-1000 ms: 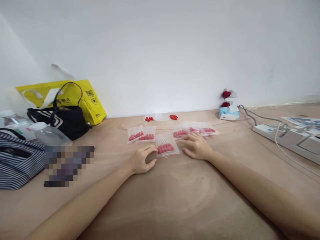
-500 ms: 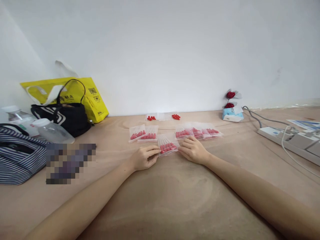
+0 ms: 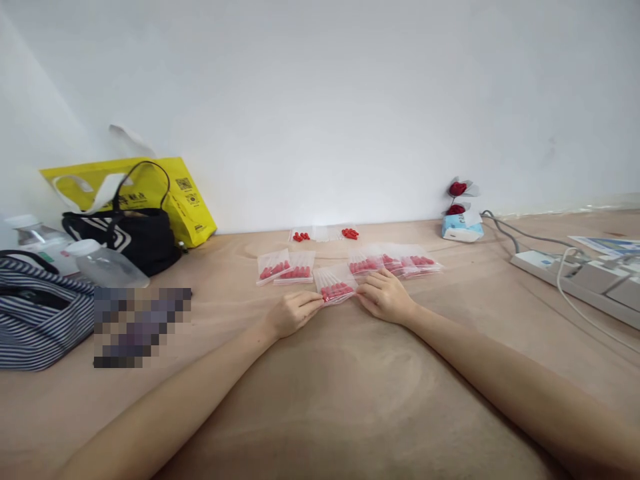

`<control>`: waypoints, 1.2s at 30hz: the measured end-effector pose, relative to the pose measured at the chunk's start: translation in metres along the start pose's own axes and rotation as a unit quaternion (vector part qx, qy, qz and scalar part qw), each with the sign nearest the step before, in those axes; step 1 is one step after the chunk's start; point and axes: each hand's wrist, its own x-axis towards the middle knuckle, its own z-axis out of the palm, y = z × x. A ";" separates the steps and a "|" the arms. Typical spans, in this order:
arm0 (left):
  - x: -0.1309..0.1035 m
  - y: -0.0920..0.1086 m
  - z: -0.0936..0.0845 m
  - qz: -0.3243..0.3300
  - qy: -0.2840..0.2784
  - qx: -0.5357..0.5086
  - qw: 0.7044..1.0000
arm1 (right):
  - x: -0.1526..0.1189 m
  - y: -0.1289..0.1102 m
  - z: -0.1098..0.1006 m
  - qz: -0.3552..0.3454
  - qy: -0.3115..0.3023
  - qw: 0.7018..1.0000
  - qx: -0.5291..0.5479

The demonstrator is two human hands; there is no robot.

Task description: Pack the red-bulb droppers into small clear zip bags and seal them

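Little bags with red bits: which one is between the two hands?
The front bag, with the left hand and right hand at its sides; the other bags lie farther back, toward the wall.

**Soft Light, Shaded Foreground**

The wall (image 3: 320,120) beyond the fingers (image 3: 312,304) is glowing palest; the desk (image 3: 360,407) nearer than them is lying in brownish shade. Between them, a plastic bag (image 3: 336,283) is looking soft. Mosaic blocks (image 3: 143,327) are masking something leftward; outer edges are stretching.
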 end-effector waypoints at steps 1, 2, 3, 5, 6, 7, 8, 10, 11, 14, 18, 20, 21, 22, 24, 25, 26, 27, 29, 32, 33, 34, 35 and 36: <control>0.000 -0.001 0.000 0.005 -0.004 0.004 1.000 | 0.001 -0.001 -0.001 -0.018 0.004 1.000 -0.015; 0.001 -0.002 0.000 0.007 -0.006 0.005 1.000 | 0.003 -0.003 -0.002 -0.037 0.007 0.999 -0.031; 0.001 -0.003 0.000 0.008 -0.007 0.006 1.000 | 0.005 -0.005 -0.002 -0.055 0.010 0.997 -0.045; 0.002 -0.003 0.000 0.010 -0.008 0.004 1.000 | 0.011 -0.011 -0.001 -0.083 0.014 0.994 -0.065; 0.003 -0.003 0.001 0.011 -0.009 0.001 1.000 | 0.014 -0.014 0.001 -0.094 0.016 0.993 -0.070; 0.003 -0.003 0.001 0.011 -0.011 -0.003 1.000 | 0.017 -0.017 0.004 -0.105 0.017 0.992 -0.074; 0.003 -0.003 0.001 0.009 -0.013 -0.006 1.000 | 0.020 -0.020 0.007 -0.116 0.019 0.990 -0.077; 0.004 -0.002 0.001 0.006 -0.017 -0.011 1.000 | 0.026 -0.025 0.013 -0.136 0.028 0.987 -0.079; 0.004 -0.002 0.001 0.004 -0.017 -0.012 1.000 | 0.028 -0.027 0.016 -0.143 0.034 0.986 -0.078; 0.003 -0.003 0.000 0.003 -0.013 -0.014 1.000 | 0.031 -0.030 0.022 -0.151 0.052 0.985 -0.069; 0.004 -0.001 0.000 0.006 -0.003 -0.020 1.000 | 0.032 -0.031 0.024 -0.145 0.056 0.986 -0.062; 0.006 0.001 0.001 0.007 0.002 -0.018 1.000 | 0.032 -0.031 0.023 -0.145 0.055 0.986 -0.062; 0.007 0.003 0.002 0.004 0.007 -0.014 1.000 | 0.032 -0.031 0.022 -0.143 0.056 0.986 -0.062; 0.008 0.004 0.002 0.000 0.013 -0.010 1.000 | 0.032 -0.030 0.021 -0.140 0.058 0.987 -0.061; 0.010 0.006 0.003 -0.007 0.022 -0.001 1.000 | 0.032 -0.030 0.020 -0.133 0.063 0.987 -0.060; 0.011 0.007 0.003 -0.006 0.025 0.001 1.000 | 0.033 -0.030 0.020 -0.129 0.065 0.988 -0.060; 0.012 0.007 0.003 -0.002 0.027 0.000 1.000 | 0.033 -0.030 0.020 -0.128 0.067 0.988 -0.062; 0.012 0.006 0.003 0.003 0.029 -0.003 1.000 | 0.033 -0.030 0.019 -0.127 0.068 0.987 -0.064; 0.012 0.005 0.002 0.011 0.033 -0.013 0.999 | 0.032 -0.030 0.018 -0.123 0.062 0.988 -0.075; 0.010 0.004 0.000 0.000 0.039 -0.028 0.999 | 0.029 -0.027 0.014 -0.105 0.040 0.989 -0.095; 0.009 0.003 0.000 -0.004 0.040 -0.033 0.999 | 0.027 -0.024 0.013 -0.101 0.030 0.990 -0.099; 0.008 0.003 -0.001 -0.008 0.041 -0.038 0.998 | 0.024 -0.022 0.011 -0.098 0.021 0.990 -0.102; 0.007 0.002 -0.002 -0.011 0.042 -0.043 0.998 | 0.021 -0.019 0.009 -0.096 0.013 0.990 -0.103; 0.006 0.002 -0.003 -0.016 0.040 -0.048 0.998 | 0.018 -0.016 0.007 -0.094 0.005 0.990 -0.104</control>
